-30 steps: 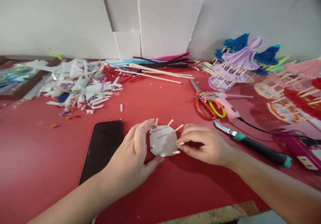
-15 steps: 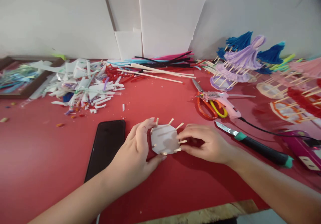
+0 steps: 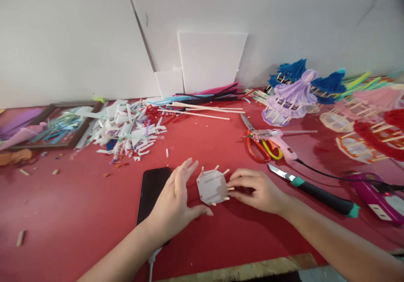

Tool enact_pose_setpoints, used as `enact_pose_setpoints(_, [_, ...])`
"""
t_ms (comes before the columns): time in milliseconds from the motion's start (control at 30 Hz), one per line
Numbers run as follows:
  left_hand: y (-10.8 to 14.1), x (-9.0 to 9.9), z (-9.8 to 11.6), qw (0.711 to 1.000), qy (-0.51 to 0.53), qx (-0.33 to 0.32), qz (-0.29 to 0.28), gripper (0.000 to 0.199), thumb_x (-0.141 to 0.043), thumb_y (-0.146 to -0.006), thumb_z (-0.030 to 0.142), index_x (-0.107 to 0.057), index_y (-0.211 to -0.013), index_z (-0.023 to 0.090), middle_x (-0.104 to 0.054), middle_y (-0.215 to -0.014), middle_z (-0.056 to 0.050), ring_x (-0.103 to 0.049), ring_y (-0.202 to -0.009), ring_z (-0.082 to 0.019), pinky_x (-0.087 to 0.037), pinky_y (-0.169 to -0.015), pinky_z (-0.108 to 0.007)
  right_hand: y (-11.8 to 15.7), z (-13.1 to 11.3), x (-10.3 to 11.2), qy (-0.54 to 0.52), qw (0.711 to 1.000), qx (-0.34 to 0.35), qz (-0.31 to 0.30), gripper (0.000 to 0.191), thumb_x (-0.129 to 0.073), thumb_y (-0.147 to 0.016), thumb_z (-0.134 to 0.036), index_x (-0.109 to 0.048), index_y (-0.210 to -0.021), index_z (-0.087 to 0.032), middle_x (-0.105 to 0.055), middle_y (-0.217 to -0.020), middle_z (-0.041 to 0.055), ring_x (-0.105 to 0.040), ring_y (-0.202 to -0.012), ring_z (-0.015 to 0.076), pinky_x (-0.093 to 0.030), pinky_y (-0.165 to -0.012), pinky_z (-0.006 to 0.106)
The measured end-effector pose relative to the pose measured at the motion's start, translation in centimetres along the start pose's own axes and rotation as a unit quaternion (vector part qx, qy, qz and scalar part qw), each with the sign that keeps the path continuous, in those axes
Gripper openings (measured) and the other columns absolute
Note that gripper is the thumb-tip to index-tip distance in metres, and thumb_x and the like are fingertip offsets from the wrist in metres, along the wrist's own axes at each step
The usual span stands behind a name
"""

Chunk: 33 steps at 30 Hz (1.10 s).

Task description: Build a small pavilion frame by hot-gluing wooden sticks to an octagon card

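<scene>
A small white board base (image 3: 212, 190) with cut corners lies on the red table in front of me. Short wooden sticks (image 3: 226, 171) stand up around its rim. To its left, my left hand (image 3: 176, 204) is open, fingers spread and thumb apart, holding nothing. On the other side, my right hand (image 3: 257, 192) is closed at the base's right edge, its fingertips on either side of one stick. Whether they press on the stick or the board is hard to make out. A black phone (image 3: 154, 185) lies partly under my left hand.
A utility knife (image 3: 318, 193), orange-handled scissors (image 3: 257, 149) and a pink glue gun (image 3: 282, 143) lie to the right. Beyond are fuzzy tiered stick models (image 3: 293, 92) and a magenta power strip (image 3: 372, 198). White scraps (image 3: 126, 130) pile up left, pipe cleaners (image 3: 205, 101) at the back.
My left hand has let go of the base and opened, drawing away to the left. My right hand stays at the right edge. The camera view has tilted up and turned left.
</scene>
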<state>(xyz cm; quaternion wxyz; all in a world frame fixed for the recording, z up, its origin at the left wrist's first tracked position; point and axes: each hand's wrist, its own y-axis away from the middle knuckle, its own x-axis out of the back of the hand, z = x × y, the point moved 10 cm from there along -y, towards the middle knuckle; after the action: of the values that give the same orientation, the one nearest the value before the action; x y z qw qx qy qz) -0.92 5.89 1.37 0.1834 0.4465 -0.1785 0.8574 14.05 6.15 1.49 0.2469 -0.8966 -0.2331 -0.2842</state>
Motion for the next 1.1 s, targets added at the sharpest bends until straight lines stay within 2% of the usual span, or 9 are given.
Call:
enact_pose_setpoints(333, [-0.3,-0.5,0.6,0.998,-0.045,-0.035,-0.004,0.077,-0.069,-0.074,0.036,-0.022,-0.132,0.016,-0.053,-0.128,-0.023,-0.052,-0.12,-0.035,-0.048,-0.091,-0.056,-0.1,0.6,-0.3,-0.035,0.999,-0.017,-0.001,0.012,-0.059,-0.084,-0.021,-0.068,-0.09,-0.016,-0.065,-0.08,0.0069,-0.061,-0.069,0.012,-0.049,-0.062,0.022])
enact_pose_setpoints(600, [-0.5,-0.5,0.4,0.999,0.005,-0.034,0.002,0.081,-0.067,-0.077,0.03,-0.013,-0.135,0.016,-0.056,-0.124,-0.023,-0.052,-0.12,-0.034,-0.045,-0.093,-0.057,0.0,1.6,-0.5,-0.103,0.994,-0.042,-0.001,0.01,-0.061,-0.083,-0.023,-0.067,-0.089,-0.018,-0.065,-0.082,0.0059,-0.059,-0.072,0.0127,-0.05,-0.065,0.025])
enact_pose_setpoints(667, [-0.5,0.0,0.2,0.998,0.05,-0.016,0.017,0.082,-0.068,-0.075,0.027,-0.012,-0.135,0.017,-0.056,-0.124,-0.022,-0.051,-0.12,-0.034,-0.043,-0.095,-0.057,0.2,2.1,-0.1,-0.128,0.99,-0.064,0.008,0.02,-0.067,-0.079,-0.026,-0.064,-0.098,-0.018,-0.062,-0.088,0.0062,-0.057,-0.067,0.0111,-0.048,-0.055,0.022])
enact_pose_setpoints(733, [-0.6,0.7,-0.7,0.989,0.134,0.044,0.037,0.085,-0.07,-0.073,0.026,-0.012,-0.134,0.019,-0.057,-0.122,-0.02,-0.052,-0.119,-0.032,-0.04,-0.097,-0.057,0.4,2.6,0.4,-0.155,0.984,-0.087,0.032,0.035,-0.068,-0.078,-0.03,-0.057,-0.11,-0.021,-0.059,-0.096,0.0075,-0.057,-0.067,0.0105,-0.047,-0.05,0.02])
enact_pose_setpoints(800, [-0.6,1.2,-1.9,0.951,0.272,0.132,0.059,0.09,-0.074,-0.069,0.027,-0.012,-0.134,0.02,-0.059,-0.119,-0.017,-0.055,-0.115,-0.03,-0.038,-0.099,-0.053,0.4,2.6,0.9,-0.181,0.976,-0.1,0.063,0.046,-0.064,-0.081,-0.036,-0.045,-0.122,-0.025,-0.056,-0.106,0.0096,-0.059,-0.079,0.0133,-0.051,-0.055,0.022])
enact_pose_setpoints(833, [-0.5,1.2,-2.3,0.915,0.355,0.176,0.068,0.093,-0.076,-0.067,0.028,-0.013,-0.134,0.021,-0.06,-0.117,-0.016,-0.057,-0.113,-0.029,-0.038,-0.1,-0.05,0.3,2.6,1.0,-0.197,0.971,-0.103,0.083,0.05,-0.063,-0.082,-0.037,-0.04,-0.126,-0.027,-0.054,-0.111,0.0103,-0.06,-0.086,0.0153,-0.054,-0.061,0.025])
enact_pose_setpoints(933, [-0.7,0.3,-2.1,0.761,0.591,0.261,0.062,0.09,-0.077,-0.067,0.031,-0.016,-0.134,0.022,-0.064,-0.112,-0.013,-0.06,-0.106,-0.025,-0.041,-0.096,-0.042,0.2,2.2,1.9,-0.221,0.956,-0.107,0.162,0.052,-0.064,-0.08,-0.036,-0.042,-0.127,-0.032,-0.054,-0.116,0.0088,-0.058,-0.097,0.0193,-0.054,-0.073,0.033])
enact_pose_setpoints(1000, [-0.8,-0.7,-1.3,0.675,0.672,0.303,0.025,0.079,-0.077,-0.066,0.033,-0.03,-0.129,0.02,-0.065,-0.108,-0.012,-0.062,-0.098,-0.022,-0.042,-0.092,-0.037,0.0,1.7,3.0,-0.206,0.95,-0.11,0.209,0.04,-0.063,-0.082,-0.032,-0.051,-0.12,-0.032,-0.057,-0.102,0.005,-0.059,-0.085,0.0165,-0.053,-0.07,0.031])
enact_pose_setpoints(1100, [-0.7,-2.3,-0.3,0.593,0.719,0.357,-0.058,0.066,-0.08,-0.06,0.041,-0.05,-0.112,0.013,-0.068,-0.097,-0.013,-0.063,-0.082,-0.017,-0.043,-0.083,-0.029,-0.9,0.8,4.7,-0.168,0.952,-0.116,0.227,0.022,-0.055,-0.087,-0.028,-0.061,-0.108,-0.029,-0.054,-0.079,0.0001,-0.052,-0.063,0.011,-0.045,-0.054,0.025])
